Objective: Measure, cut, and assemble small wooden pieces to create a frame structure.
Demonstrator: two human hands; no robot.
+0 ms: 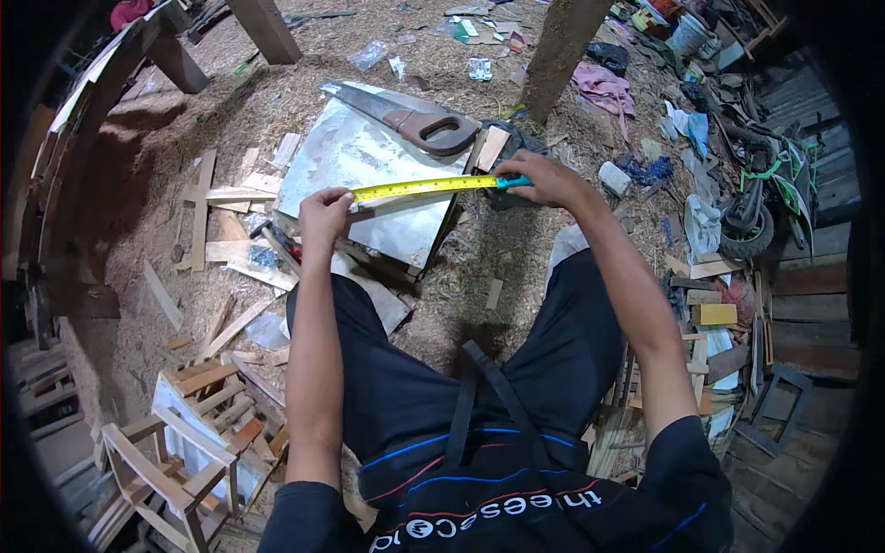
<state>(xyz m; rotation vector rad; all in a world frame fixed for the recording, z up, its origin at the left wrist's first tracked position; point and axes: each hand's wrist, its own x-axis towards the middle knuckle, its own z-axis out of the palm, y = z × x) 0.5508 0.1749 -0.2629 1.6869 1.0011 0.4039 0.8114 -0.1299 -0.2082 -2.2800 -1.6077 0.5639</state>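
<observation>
A yellow tape measure blade (419, 188) is stretched between my two hands, bowing slightly upward. Its left end is pinched in the fingers of my left hand (324, 219). My right hand (550, 182) is closed around the teal part (513, 182) at the other end, mostly covered by the fingers. Beneath the tape is a low, worn, whitish work surface (323, 152), with a dark line under the blade. A handsaw (431, 131) with a brown wooden handle lies on its far side, beyond the tape, touching neither hand.
Wood offcuts (244, 198) lie left of the work surface, near a hammer-like tool (277, 238). Wooden posts (564, 55) rise from the shavings-covered ground. A wooden chair frame (175, 470) stands at lower left. A small motorbike (751, 207) and stacked boards are at right.
</observation>
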